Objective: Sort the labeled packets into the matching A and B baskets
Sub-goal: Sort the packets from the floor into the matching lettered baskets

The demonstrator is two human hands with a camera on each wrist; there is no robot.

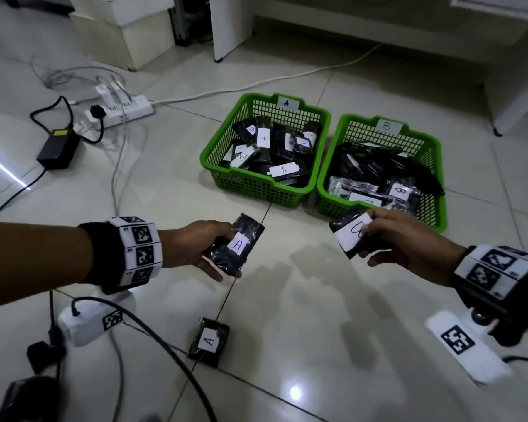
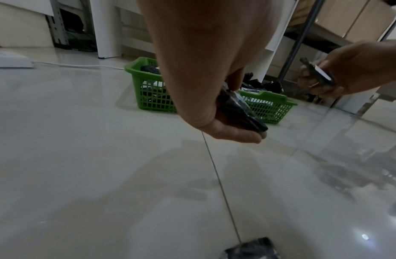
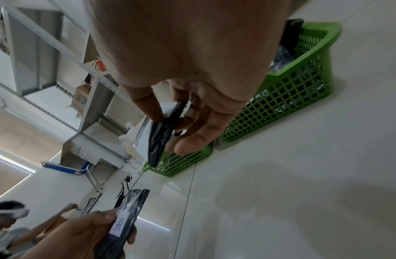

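Observation:
My left hand [image 1: 195, 248] [image 2: 216, 112] holds a black packet labeled A [image 1: 237, 243] [image 2: 239, 108] [image 3: 128, 219] above the tiled floor, short of the green basket tagged A [image 1: 265, 190] [image 2: 148, 103]. My right hand [image 1: 406, 239] [image 3: 192, 119] pinches a black packet labeled B [image 1: 349, 233] [image 3: 158, 138] [image 2: 316, 72] just in front of the green basket tagged B [image 1: 375, 208] [image 3: 288, 98]. Both baskets hold several black packets. One more packet labeled A [image 1: 209, 341] [image 2: 252, 250] lies on the floor near me.
A white power strip [image 1: 122, 109] with plugs, a black adapter [image 1: 58, 147] and trailing cables lie on the floor at the left. White furniture legs [image 1: 229, 25] stand behind the baskets. A dark cable [image 1: 165, 345] crosses the floor under my left arm.

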